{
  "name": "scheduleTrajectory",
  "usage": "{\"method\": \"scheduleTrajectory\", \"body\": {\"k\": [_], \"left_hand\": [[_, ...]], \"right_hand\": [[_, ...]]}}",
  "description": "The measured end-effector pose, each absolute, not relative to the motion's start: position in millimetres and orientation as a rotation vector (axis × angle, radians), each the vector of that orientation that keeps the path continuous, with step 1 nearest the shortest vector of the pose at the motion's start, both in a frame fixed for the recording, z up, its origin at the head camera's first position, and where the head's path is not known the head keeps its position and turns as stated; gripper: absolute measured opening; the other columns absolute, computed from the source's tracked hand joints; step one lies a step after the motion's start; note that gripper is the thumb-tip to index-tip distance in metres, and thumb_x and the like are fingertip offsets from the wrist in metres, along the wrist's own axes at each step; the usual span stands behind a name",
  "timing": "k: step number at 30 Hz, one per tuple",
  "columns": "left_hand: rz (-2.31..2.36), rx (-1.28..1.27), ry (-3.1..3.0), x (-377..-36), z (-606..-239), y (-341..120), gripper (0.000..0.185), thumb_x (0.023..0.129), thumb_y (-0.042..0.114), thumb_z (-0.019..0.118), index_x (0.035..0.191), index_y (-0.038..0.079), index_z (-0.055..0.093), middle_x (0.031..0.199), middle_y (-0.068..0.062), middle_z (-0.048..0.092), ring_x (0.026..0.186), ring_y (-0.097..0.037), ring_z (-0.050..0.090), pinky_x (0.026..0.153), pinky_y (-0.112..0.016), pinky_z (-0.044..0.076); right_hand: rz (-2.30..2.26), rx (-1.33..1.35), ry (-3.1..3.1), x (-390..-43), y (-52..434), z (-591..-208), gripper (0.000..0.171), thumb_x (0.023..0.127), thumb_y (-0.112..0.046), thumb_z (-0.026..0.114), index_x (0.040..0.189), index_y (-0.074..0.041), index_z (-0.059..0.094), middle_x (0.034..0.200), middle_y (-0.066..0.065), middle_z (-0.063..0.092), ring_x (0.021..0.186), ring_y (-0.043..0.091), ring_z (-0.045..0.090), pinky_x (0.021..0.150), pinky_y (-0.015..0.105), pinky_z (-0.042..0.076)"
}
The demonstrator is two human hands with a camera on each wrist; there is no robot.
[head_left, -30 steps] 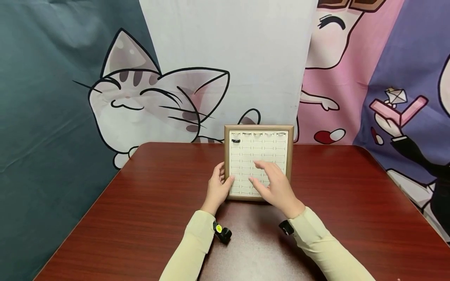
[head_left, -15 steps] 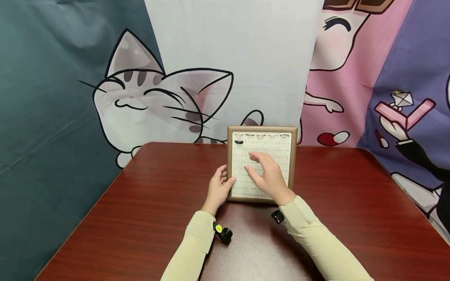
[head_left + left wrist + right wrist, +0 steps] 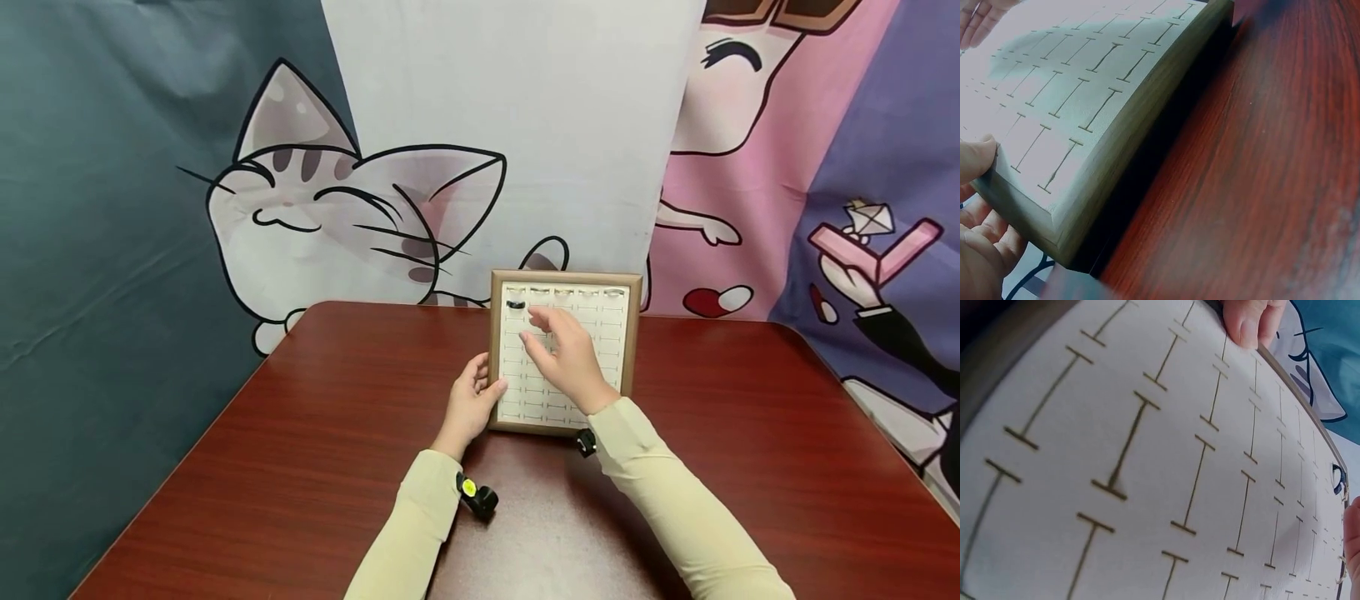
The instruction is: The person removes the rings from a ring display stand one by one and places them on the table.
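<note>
A brown-framed ring tray (image 3: 636, 333) with a white slotted pad sits at the far middle of the table. A black ring (image 3: 515, 305) is in its top-left slot, and pale rings (image 3: 576, 292) fill the rest of the top row. My left hand (image 3: 483, 379) grips the tray's left edge, thumb (image 3: 975, 159) on the frame. My right hand (image 3: 536, 329) hovers over the pad with relaxed fingers and holds nothing, its fingertips just below the black ring. The right wrist view shows the pad (image 3: 1147, 487) close up, with the black ring (image 3: 1337, 478) at the far right.
The tray rests on a red-brown wooden table (image 3: 300, 467) with rounded far corners. A cloth backdrop with a cartoon cat (image 3: 322, 217) hangs right behind it. Small black cameras sit on my left wrist (image 3: 476, 496) and right wrist (image 3: 586, 442).
My right hand has moved up the pad from its lower middle towards the top-left, near the black ring. The left hand has kept its hold on the tray's edge.
</note>
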State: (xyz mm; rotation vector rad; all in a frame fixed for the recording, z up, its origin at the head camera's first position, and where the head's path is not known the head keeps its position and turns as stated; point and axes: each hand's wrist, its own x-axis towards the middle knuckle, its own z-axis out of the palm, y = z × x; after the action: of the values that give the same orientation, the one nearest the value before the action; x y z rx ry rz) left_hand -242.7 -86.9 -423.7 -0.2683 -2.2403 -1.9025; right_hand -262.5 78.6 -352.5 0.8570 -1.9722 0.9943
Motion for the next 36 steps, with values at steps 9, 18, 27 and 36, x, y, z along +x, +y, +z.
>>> {"method": "scheduleTrajectory", "body": {"k": [9,18,27,36], "left_hand": [[-1.893,-0.285,-2.263,-225.8,-400.1,-85.9,0.049,0.086,-0.002,0.059,0.131,-0.009,0.042,0.120,-0.031,0.052,0.109,-0.040,0.053,0.093,-0.049,0.045],[-1.905,-0.317,-2.273,-228.3,-402.4,-87.6,0.050,0.087,-0.002,0.059,0.133,-0.010,0.041,0.120,-0.031,0.053,0.109,-0.038,0.054,0.093,-0.047,0.046],[-1.846,-0.329,-2.298,-228.6,-402.5,-88.0,0.051,0.087,-0.001,0.059,0.133,-0.011,0.041,0.119,-0.030,0.055,0.108,-0.037,0.055,0.093,-0.046,0.046],[-1.865,-0.351,-2.281,-230.4,-402.8,-87.8,0.048,0.087,-0.002,0.059,0.132,-0.010,0.043,0.116,-0.028,0.057,0.103,-0.034,0.057,0.087,-0.041,0.050]], "right_hand": [[1.013,0.867,-1.968,-273.7,73.7,-346.7,0.030,0.082,-0.002,0.065,0.110,0.006,0.058,0.094,0.017,0.063,0.084,0.027,0.059,0.073,0.036,0.052],[1.058,0.783,-2.004,-283.5,69.7,-342.9,0.027,0.083,-0.004,0.064,0.108,0.005,0.060,0.086,0.014,0.062,0.077,0.024,0.058,0.068,0.032,0.052],[1.088,0.696,-2.035,-290.2,65.0,-338.5,0.021,0.085,-0.005,0.062,0.104,0.004,0.062,0.079,0.011,0.062,0.069,0.019,0.057,0.063,0.028,0.051],[1.040,0.609,-2.017,-294.3,58.3,-335.3,0.016,0.086,-0.004,0.058,0.100,0.002,0.063,0.075,0.010,0.063,0.065,0.019,0.055,0.060,0.028,0.047]]}}
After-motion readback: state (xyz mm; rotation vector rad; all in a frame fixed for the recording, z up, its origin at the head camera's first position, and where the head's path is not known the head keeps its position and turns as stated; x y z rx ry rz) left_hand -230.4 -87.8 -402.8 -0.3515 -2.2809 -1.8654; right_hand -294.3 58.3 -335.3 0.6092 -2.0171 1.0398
